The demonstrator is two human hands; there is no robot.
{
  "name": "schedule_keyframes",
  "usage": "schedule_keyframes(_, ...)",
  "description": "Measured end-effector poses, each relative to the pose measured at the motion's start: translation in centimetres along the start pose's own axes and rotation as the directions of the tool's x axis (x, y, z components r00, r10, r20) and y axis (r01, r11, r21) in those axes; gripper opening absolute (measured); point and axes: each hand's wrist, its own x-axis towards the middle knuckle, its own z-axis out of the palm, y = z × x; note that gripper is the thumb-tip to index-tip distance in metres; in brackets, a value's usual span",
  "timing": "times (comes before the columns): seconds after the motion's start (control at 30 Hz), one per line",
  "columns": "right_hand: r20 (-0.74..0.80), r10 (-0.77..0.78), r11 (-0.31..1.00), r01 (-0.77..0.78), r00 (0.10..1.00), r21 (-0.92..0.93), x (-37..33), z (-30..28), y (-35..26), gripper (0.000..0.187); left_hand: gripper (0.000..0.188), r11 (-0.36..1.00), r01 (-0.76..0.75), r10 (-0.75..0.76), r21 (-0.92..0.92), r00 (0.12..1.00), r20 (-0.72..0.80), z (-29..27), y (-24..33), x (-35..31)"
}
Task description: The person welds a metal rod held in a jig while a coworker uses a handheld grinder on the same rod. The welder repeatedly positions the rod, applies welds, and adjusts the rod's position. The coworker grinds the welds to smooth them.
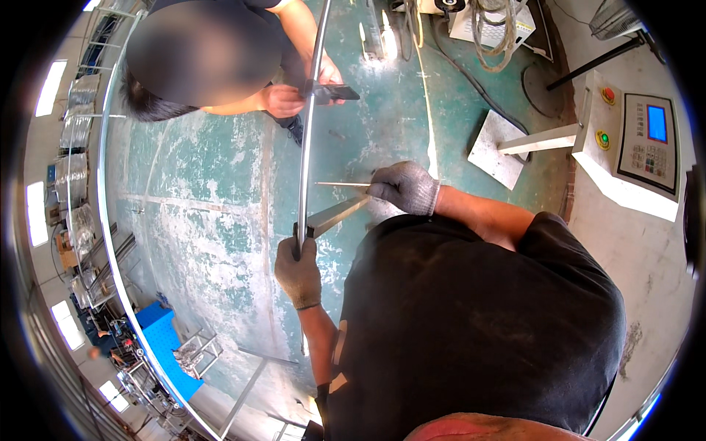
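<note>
A long shiny metal tube (309,147) runs from the top edge down past my left side. My left hand (298,275), in a grey-brown glove, is closed round a small black piece (297,241) against this tube. From there a flat-sided metal bar (338,214) slants up to the right, its far end close under my right hand (406,187). That hand wears a grey glove and is closed, with a thin straight rod (342,183) sticking out to the left. Whether it also touches the bar is hidden.
Across the tube another person holds a dark flat object (338,92) in both hands. A control panel (647,143) on a stand is at the right. A machine with coiled cables (496,26) stands at the top, near a fan (614,18). A blue table (165,345) is lower left.
</note>
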Motion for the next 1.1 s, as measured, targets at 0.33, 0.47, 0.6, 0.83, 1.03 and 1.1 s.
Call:
schedule_keyframes(0.33,0.004,0.018,1.000,-0.018,1.000,0.017,0.25,-0.02,0.12,0.027,0.024,1.000,0.010,-0.010,-0.005,1.000,-0.001,0.09,-0.55,0.32)
schedule_keyframes(0.47,0.016,0.024,1.000,-0.024,1.000,0.000,0.40,-0.04,0.02,0.027,0.024,1.000,-0.010,0.010,0.003,1.000,-0.006,0.01,-0.06,0.22)
schedule_keyframes(0.6,0.029,0.026,0.999,-0.025,0.999,-0.030,0.56,0.16,0.23,0.028,0.024,1.000,0.017,-0.017,-0.003,1.000,0.004,0.07,-0.24,0.32)
schedule_keyframes(0.83,0.000,0.013,1.000,-0.013,1.000,-0.009,0.58,0.33,-0.03,0.028,0.022,0.999,-0.009,0.009,-0.052,1.000,-0.010,0.11,-0.29,0.29)
schedule_keyframes(1.03,-0.001,-0.003,1.000,0.003,1.000,-0.015,0.57,0.46,0.33,0.027,0.022,0.999,-0.023,0.022,-0.046,1.000,-0.018,0.21,-0.08,0.23)
schedule_keyframes(1.1,-0.006,-0.004,1.000,0.004,1.000,-0.021,0.56,0.51,0.34,0.026,0.022,0.999,-0.018,0.018,-0.046,1.000,-0.012,0.13,0.17,0.17)
